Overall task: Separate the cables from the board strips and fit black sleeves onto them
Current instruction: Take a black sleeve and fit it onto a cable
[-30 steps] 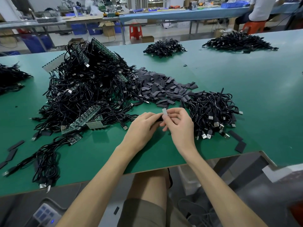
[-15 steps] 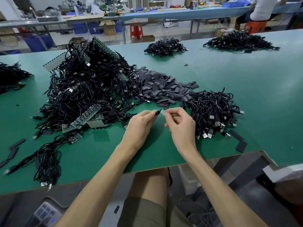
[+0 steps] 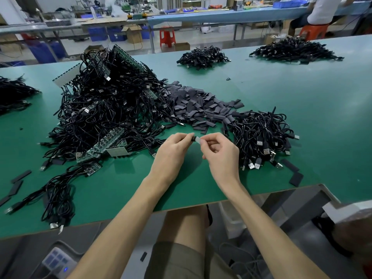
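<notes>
Over the near middle of the green table (image 3: 302, 109), my left hand (image 3: 173, 156) pinches a black cable end (image 3: 192, 137) between thumb and fingers. My right hand (image 3: 220, 156) pinches a small pale board piece (image 3: 198, 140) that meets that cable end. A big heap of black cables tangled with green board strips (image 3: 108, 109) lies to the left. Behind the hands sits a pile of flat black sleeves (image 3: 197, 107). A smaller bundle of cables with USB plugs (image 3: 261, 137) lies right of my right hand.
Loose sleeves (image 3: 296, 176) lie near the table's right front corner and more sleeves (image 3: 16, 184) at the left edge. Further cable heaps sit at the back (image 3: 203, 57), the far right (image 3: 293, 50) and the far left (image 3: 12, 95). A person sits at the rear bench (image 3: 322, 11).
My hands drew slightly apart, then stayed there. The pale board piece, first upright between both hands, now lies sideways between the fingertips against the black cable end.
</notes>
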Demonstrator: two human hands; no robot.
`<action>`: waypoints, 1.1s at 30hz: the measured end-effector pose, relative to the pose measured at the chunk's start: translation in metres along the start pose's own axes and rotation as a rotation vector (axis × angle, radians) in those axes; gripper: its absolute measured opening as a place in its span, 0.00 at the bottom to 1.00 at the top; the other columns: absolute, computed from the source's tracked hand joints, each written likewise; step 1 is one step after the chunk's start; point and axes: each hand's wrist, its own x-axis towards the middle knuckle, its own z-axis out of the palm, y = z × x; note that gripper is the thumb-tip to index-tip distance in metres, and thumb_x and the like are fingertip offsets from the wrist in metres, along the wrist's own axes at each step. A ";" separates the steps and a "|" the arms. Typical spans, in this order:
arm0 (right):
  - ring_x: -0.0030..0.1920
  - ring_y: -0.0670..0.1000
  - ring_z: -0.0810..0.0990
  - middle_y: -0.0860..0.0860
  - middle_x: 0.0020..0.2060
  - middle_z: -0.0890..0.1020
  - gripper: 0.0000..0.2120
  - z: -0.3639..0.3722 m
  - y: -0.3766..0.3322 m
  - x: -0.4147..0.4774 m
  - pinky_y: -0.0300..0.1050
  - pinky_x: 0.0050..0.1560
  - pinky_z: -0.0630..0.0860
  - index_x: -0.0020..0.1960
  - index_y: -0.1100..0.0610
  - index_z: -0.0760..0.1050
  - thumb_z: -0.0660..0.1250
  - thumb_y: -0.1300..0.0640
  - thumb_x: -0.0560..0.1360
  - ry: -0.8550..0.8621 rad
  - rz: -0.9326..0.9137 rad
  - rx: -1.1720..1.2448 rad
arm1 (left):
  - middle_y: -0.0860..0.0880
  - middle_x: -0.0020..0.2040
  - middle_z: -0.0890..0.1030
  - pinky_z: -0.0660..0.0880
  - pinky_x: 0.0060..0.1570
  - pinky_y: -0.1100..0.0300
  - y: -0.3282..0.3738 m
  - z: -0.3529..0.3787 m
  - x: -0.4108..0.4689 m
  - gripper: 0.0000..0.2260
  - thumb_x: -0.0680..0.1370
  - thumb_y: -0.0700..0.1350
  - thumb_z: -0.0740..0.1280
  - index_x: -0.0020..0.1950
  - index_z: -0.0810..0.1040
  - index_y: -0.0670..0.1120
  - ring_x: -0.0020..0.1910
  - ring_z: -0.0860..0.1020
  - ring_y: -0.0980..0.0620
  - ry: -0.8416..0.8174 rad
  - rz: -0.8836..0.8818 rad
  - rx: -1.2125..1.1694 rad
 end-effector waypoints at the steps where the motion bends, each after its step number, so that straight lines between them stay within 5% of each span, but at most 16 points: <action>1: 0.31 0.47 0.81 0.48 0.35 0.84 0.04 0.000 0.001 0.000 0.39 0.35 0.78 0.45 0.55 0.82 0.73 0.59 0.79 -0.008 -0.007 -0.017 | 0.43 0.58 0.82 0.80 0.51 0.49 -0.001 0.000 -0.001 0.17 0.78 0.36 0.69 0.68 0.79 0.41 0.53 0.80 0.42 -0.012 -0.001 0.023; 12: 0.30 0.45 0.80 0.47 0.31 0.82 0.03 -0.001 0.004 0.000 0.37 0.34 0.73 0.46 0.54 0.82 0.72 0.59 0.79 -0.062 0.021 -0.016 | 0.41 0.58 0.82 0.76 0.57 0.55 0.000 -0.004 -0.001 0.25 0.72 0.27 0.68 0.69 0.79 0.39 0.57 0.79 0.41 -0.067 0.090 0.041; 33: 0.28 0.51 0.83 0.49 0.33 0.84 0.07 -0.004 -0.003 -0.001 0.38 0.28 0.75 0.45 0.59 0.78 0.75 0.60 0.77 -0.076 0.087 0.109 | 0.44 0.52 0.80 0.77 0.48 0.53 0.000 -0.007 -0.001 0.23 0.72 0.23 0.68 0.62 0.84 0.44 0.50 0.77 0.43 -0.075 0.085 0.007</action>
